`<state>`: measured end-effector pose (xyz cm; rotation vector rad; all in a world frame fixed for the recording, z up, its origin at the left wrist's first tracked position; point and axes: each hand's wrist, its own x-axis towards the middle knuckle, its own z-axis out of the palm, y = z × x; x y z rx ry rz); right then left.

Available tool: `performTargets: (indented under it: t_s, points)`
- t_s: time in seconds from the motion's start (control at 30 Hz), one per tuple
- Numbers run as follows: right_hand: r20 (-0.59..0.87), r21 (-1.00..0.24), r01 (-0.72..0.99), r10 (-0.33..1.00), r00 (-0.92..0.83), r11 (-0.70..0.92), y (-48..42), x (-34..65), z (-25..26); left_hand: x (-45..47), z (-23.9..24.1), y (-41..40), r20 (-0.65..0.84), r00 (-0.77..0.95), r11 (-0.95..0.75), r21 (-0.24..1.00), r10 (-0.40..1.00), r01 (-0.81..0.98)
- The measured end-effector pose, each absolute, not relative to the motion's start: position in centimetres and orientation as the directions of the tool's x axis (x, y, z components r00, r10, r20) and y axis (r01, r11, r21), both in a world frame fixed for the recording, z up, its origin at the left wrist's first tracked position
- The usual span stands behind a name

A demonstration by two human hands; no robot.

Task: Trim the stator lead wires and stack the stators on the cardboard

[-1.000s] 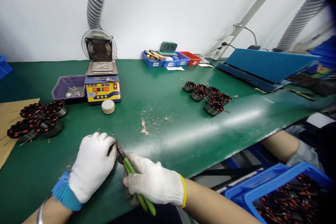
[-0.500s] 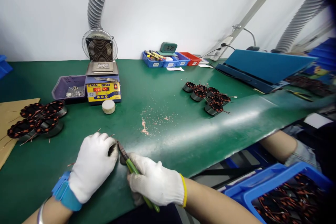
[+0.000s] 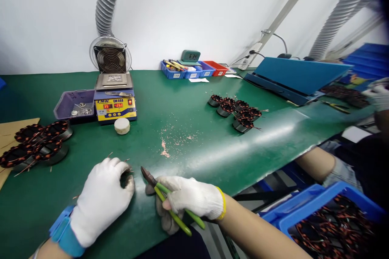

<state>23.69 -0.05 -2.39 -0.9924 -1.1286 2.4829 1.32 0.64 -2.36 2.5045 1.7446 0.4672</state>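
Note:
My left hand (image 3: 105,202), in a white glove with a blue wristband, is curled over a wire-wound stator on the near part of the bench. The hand covers most of the stator; thin copper wire ends (image 3: 110,155) poke out past the fingers. Just to its right, my right hand (image 3: 194,198), gloved with a yellow cuff, grips green-handled cutting pliers (image 3: 164,196). The pliers' handles are spread, and their dark jaws point up and left, a small gap away from the left hand.
Copper clippings (image 3: 164,149) lie mid-bench. Stators sit in groups at left (image 3: 50,149) and right (image 3: 243,123); more fill a blue crate (image 3: 285,224). A solder pot (image 3: 115,105), purple tray (image 3: 74,103) and white round block (image 3: 122,126) stand behind. Another person's gloved hand (image 3: 379,93) is far right.
The pliers have drawn back to the right from the left hand, and their handles have spread apart. The view has shifted slightly; another person's gloved hand now shows at far right.

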Motion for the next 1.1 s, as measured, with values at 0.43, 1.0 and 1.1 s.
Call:
performTargets:
  t_s: [0.43, 1.0, 1.1]
  points:
    - [-0.493, -0.822, 0.144, 0.562, -0.664, -0.551, 1.7, 19.8, -2.5, 1.2, -2.3, 0.7, 0.185, 0.374, -0.402, 0.151, 0.909, 0.903]
    - [-0.463, -0.815, 0.075, 0.569, -0.679, -0.574, 1.7, 19.6, -3.0, 1.0, -2.8, 1.0, 0.208, 0.382, -0.417, 0.164, 0.901, 0.894]
    - [-0.468, -0.815, 0.087, 0.562, -0.681, -0.573, 1.8, 19.6, -3.0, 0.9, -2.8, 0.9, 0.195, 0.377, -0.409, 0.166, 0.906, 0.897]
